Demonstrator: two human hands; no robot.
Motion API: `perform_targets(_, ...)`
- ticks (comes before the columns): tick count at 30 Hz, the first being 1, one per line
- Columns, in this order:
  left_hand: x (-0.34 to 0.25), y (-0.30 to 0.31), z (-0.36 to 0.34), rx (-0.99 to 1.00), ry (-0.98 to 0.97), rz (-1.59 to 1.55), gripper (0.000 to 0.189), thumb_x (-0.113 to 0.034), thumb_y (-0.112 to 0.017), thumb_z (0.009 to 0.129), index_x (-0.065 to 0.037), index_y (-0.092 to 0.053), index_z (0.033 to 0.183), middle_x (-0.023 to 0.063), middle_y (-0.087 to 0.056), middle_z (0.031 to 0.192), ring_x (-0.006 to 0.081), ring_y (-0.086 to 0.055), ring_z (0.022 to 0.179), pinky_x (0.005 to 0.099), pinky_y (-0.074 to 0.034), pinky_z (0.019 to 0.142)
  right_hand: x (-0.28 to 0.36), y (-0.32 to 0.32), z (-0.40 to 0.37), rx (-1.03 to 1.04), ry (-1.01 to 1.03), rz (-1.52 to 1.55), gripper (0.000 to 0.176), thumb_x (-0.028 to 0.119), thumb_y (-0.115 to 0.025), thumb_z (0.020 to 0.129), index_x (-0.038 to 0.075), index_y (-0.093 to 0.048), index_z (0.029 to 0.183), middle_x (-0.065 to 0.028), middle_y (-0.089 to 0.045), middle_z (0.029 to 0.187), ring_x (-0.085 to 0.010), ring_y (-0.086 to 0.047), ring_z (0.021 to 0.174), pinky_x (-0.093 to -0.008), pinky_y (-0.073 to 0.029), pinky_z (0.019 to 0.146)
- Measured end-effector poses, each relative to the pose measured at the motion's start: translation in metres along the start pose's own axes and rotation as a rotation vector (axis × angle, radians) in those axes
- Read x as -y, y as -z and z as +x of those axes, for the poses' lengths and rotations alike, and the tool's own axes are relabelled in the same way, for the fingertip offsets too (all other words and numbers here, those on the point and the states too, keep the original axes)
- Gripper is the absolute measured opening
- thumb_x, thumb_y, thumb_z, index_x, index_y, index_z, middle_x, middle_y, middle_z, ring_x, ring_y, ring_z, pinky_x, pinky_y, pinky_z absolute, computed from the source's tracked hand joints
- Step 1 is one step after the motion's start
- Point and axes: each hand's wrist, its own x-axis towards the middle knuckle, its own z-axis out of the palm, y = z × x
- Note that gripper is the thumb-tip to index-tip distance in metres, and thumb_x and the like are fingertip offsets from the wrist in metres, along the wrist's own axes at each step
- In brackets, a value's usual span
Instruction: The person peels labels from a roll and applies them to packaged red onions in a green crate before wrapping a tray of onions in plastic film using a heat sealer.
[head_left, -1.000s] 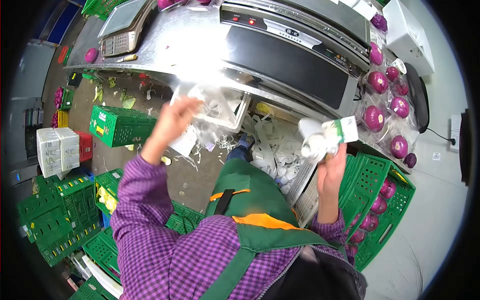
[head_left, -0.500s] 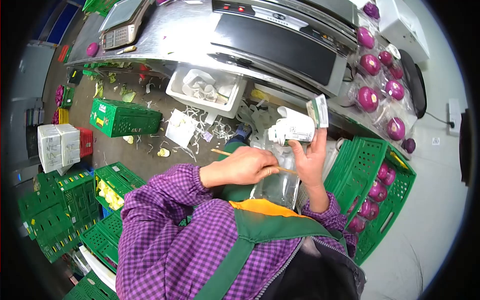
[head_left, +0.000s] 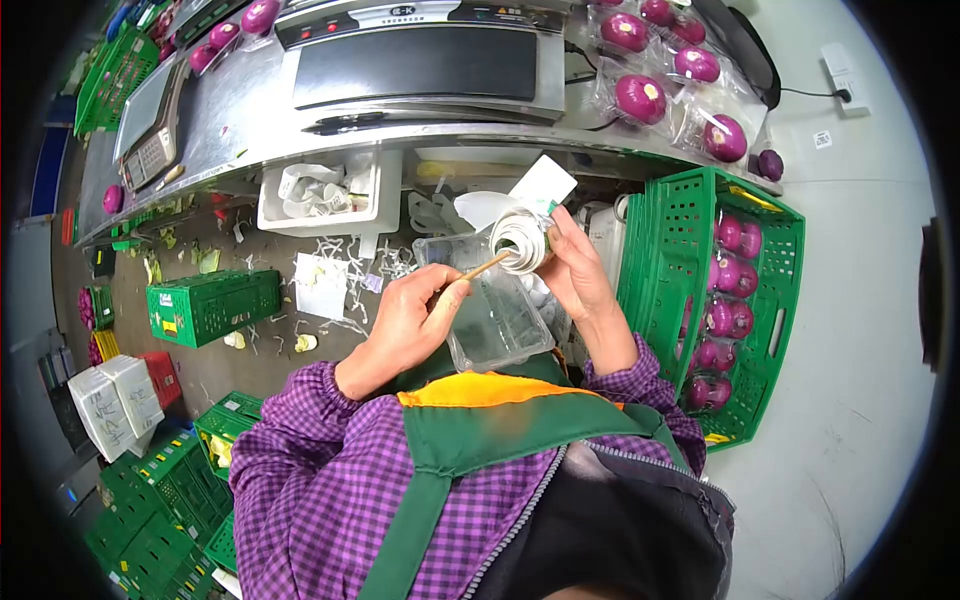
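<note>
In my left hand (head_left: 405, 325) is a thin wooden stick (head_left: 483, 267), pinched between thumb and fingers. Its far tip reaches the hollow middle of a white label roll (head_left: 515, 232). My right hand (head_left: 582, 268) grips that roll from the right side, fingers behind it and thumb near its edge. From the roll a loose white flap (head_left: 543, 185) sticks up toward the bench. Below both hands is a clear plastic bin (head_left: 495, 325), close in front of the green apron (head_left: 520, 425).
A metal bench (head_left: 250, 105) carries a wrapping machine (head_left: 415, 65), a scale (head_left: 152, 130) and wrapped purple cabbages (head_left: 640, 98). Under it sits a white foam box (head_left: 385, 200). Green crates (head_left: 765, 330) stand at right, another (head_left: 215, 305) on the littered floor.
The stick's tip has come to the middle of the label roll, which has turned its open end toward me. Both hands now sit closer together, and the view has shifted.
</note>
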Motion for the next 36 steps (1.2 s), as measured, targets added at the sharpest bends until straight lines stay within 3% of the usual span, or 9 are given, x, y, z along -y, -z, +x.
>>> perform_targets(11, -0.007, -0.004, 0.005, 0.036, -0.034, 0.139, 0.018, -0.012, -0.058, 0.091, 0.003, -0.067, 0.09, 0.0086, -0.062, 0.071, 0.014, -0.059, 0.062, 0.0282, -0.044, 0.053, 0.009, 0.0, -0.009, 0.008, 0.121, -0.284, 0.051, 0.011, -0.054, 0.095, 0.002, -0.033, 0.14, -0.0082, -0.05, 0.131, -0.0168, -0.049, 0.12, -0.0332, -0.039, 0.101)
perform_targets(18, 0.003, -0.014, -0.001, -0.059, -0.002, -0.163, 0.013, -0.009, -0.063, 0.086, 0.003, -0.067, 0.09, 0.0109, -0.059, 0.066, 0.0145, -0.052, 0.052, 0.0275, -0.039, 0.049, 0.012, 0.006, -0.01, 0.027, 0.088, -0.052, 0.054, 0.009, -0.054, 0.095, 0.001, -0.03, 0.142, -0.0086, -0.049, 0.132, -0.0171, -0.05, 0.119, -0.032, -0.04, 0.1)
perform_targets(21, 0.001, -0.012, 0.003, -0.013, 0.029, -0.075, 0.015, -0.01, -0.063, 0.086, 0.003, -0.067, 0.092, 0.0123, -0.061, 0.07, 0.0154, -0.054, 0.053, 0.0273, -0.041, 0.05, 0.014, 0.003, -0.01, 0.042, 0.085, -0.171, 0.057, 0.01, -0.056, 0.094, 0.0, -0.029, 0.143, -0.0101, -0.048, 0.134, -0.0182, -0.049, 0.121, -0.0327, -0.039, 0.101)
perform_targets(23, 0.001, -0.013, 0.007, 0.017, 0.049, -0.007, 0.017, -0.011, -0.063, 0.086, 0.003, -0.067, 0.095, 0.0134, -0.063, 0.073, 0.0157, -0.055, 0.053, 0.0273, -0.042, 0.051, 0.014, -0.002, -0.011, 0.075, 0.19, -0.557, 0.064, 0.011, -0.059, 0.091, -0.002, -0.026, 0.144, -0.0118, -0.046, 0.137, -0.0205, -0.047, 0.124, -0.0333, -0.037, 0.103)
perform_targets(24, 0.0, -0.016, 0.009, -0.009, 0.014, 0.059, 0.022, -0.01, -0.061, 0.086, 0.003, -0.065, 0.104, 0.0124, -0.065, 0.08, 0.0132, -0.057, 0.057, 0.0264, -0.045, 0.054, 0.012, -0.005, -0.011, 0.092, 0.184, -0.553, 0.064, 0.011, -0.059, 0.091, -0.002, -0.026, 0.144, -0.0118, -0.046, 0.137, -0.0205, -0.047, 0.124, -0.0333, -0.037, 0.103)
perform_targets(26, 0.0, -0.017, 0.011, -0.027, 0.059, 0.049, 0.042, -0.008, -0.058, 0.083, 0.002, -0.055, 0.124, 0.0112, -0.067, 0.093, 0.0099, -0.056, 0.057, 0.0267, -0.046, 0.055, 0.008, -0.01, -0.013, 0.075, 0.307, -0.979, 0.074, 0.012, -0.064, 0.087, -0.001, -0.022, 0.146, -0.0169, -0.049, 0.134, -0.0252, -0.05, 0.122, -0.0345, -0.038, 0.102)
perform_targets(29, 0.025, -0.034, 0.011, 0.025, 0.13, -0.703, 0.062, -0.007, -0.056, 0.083, 0.0, -0.035, 0.141, 0.0077, -0.053, 0.128, 0.0121, -0.055, 0.1, 0.0266, -0.047, 0.076, 0.014, -0.019, -0.016, 0.098, 0.211, -1.133, 0.082, 0.012, -0.068, 0.081, 0.005, -0.021, 0.148, -0.0221, -0.052, 0.129, -0.0314, -0.053, 0.12, -0.0371, -0.04, 0.101)
perform_targets(31, 0.036, -0.04, 0.002, 0.211, 0.162, -0.679, 0.066, -0.006, -0.054, 0.083, -0.002, -0.029, 0.143, 0.0075, -0.045, 0.136, 0.0147, -0.046, 0.118, 0.0289, -0.043, 0.091, 0.016, -0.027, -0.018, 0.118, 0.206, -1.242, 0.086, 0.012, -0.07, 0.078, 0.012, -0.021, 0.149, -0.0265, -0.053, 0.125, -0.0374, -0.055, 0.116, -0.0406, -0.043, 0.098)
perform_targets(36, 0.047, -0.049, -0.006, 0.193, 0.196, -0.758, 0.064, -0.009, -0.069, 0.086, -0.001, -0.036, 0.139, 0.0073, -0.053, 0.127, 0.0145, -0.053, 0.113, 0.0314, -0.045, 0.095, 0.019, -0.03, -0.022, 0.221, 0.033, -1.292, 0.091, 0.011, -0.072, 0.076, 0.015, -0.019, 0.15, -0.0291, -0.051, 0.127, -0.0419, -0.057, 0.11, -0.0447, -0.046, 0.092)
